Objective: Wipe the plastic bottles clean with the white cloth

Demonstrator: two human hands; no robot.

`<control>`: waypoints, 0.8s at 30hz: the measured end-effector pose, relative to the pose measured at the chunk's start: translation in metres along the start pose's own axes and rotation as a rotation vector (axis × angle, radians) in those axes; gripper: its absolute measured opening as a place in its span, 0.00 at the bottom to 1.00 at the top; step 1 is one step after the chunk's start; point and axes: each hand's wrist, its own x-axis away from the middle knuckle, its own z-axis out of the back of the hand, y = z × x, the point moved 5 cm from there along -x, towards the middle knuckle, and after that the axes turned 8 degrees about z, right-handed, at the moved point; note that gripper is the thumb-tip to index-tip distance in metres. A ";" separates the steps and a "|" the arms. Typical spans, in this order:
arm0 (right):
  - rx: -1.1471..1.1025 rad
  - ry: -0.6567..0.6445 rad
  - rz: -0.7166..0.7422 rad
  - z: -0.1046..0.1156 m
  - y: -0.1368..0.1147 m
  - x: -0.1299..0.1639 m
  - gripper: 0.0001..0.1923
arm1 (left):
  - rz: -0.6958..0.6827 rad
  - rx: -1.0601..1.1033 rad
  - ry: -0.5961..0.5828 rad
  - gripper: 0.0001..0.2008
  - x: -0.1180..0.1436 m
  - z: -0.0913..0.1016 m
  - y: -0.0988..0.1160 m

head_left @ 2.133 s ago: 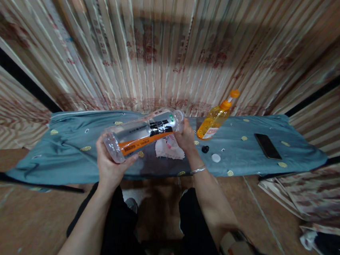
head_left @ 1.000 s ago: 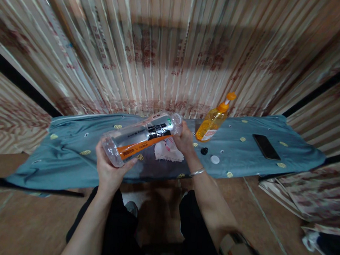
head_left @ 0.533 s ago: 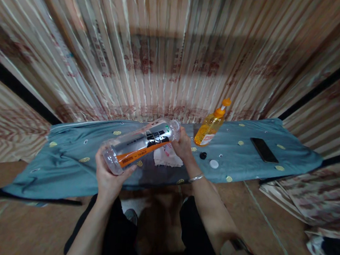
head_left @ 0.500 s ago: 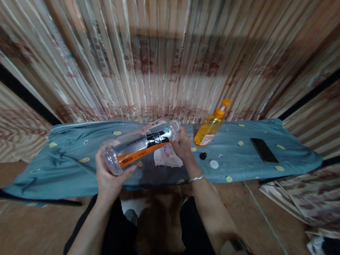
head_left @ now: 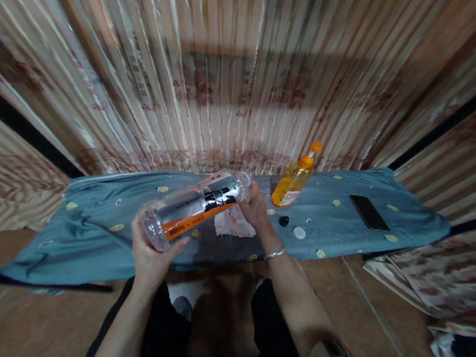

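Note:
A clear plastic bottle (head_left: 193, 208) with an orange, black and silver label is held up over the cloth-covered table, tilted so its neck end points right and slightly away from me. My left hand (head_left: 152, 254) is closed around the bottle's base, thumb along its near side. At the neck end, my right hand (head_left: 255, 207) grips the bottle; most of its fingers are hidden behind it. Beneath lies a white cloth (head_left: 235, 226) with pink marks, partly covered by the bottle and right hand. A round black cap (head_left: 284, 220) and a white disc-shaped lid (head_left: 299, 232) lie right of my right hand.
An orange pump bottle (head_left: 292, 182) with yellow-orange liquid stands behind the caps. A black phone (head_left: 369, 212) lies farther right on the teal tablecloth (head_left: 100, 249). Striped curtains (head_left: 230, 88) hang close behind the table, and dark poles (head_left: 28, 127) slant at both sides.
Both hands keep hold of the bottle. It has shifted very slightly, its base end a touch lower; the things on the table have stayed put.

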 end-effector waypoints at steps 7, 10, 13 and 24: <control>0.001 -0.017 -0.029 0.002 -0.001 0.000 0.22 | 0.016 0.019 -0.005 0.47 -0.001 -0.001 -0.002; 0.004 -0.010 -0.023 0.003 -0.002 0.000 0.21 | 0.017 0.020 -0.004 0.48 0.000 0.000 -0.004; -0.004 -0.004 -0.023 0.004 -0.002 0.000 0.20 | -0.011 0.018 -0.007 0.47 0.001 0.000 -0.002; -0.003 -0.016 -0.009 0.004 -0.004 -0.001 0.21 | -0.001 0.042 0.018 0.48 0.000 0.000 -0.001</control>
